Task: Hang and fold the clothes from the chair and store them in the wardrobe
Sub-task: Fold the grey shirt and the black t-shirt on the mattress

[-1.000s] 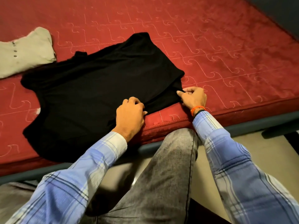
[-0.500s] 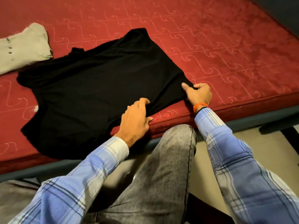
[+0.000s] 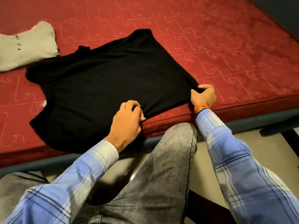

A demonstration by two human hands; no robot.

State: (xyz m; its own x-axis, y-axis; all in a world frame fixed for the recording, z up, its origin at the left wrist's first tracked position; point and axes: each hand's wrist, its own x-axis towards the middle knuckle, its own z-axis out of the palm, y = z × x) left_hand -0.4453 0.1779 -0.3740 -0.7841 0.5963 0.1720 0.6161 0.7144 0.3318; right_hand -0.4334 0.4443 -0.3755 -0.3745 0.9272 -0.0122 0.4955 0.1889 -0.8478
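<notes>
Black shirt (image 3: 110,88): soft, limp, light; take by hem corners
Left hand (image 3: 127,120): grip pinching hem
Right hand (image 3: 203,97): grip clutching corner

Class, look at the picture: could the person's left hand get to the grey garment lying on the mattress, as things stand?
Probably yes. The grey garment lies in the open beyond the black shirt, nothing covering it. But the left hand now grips the shirt's near edge, so it must let go first.
</notes>
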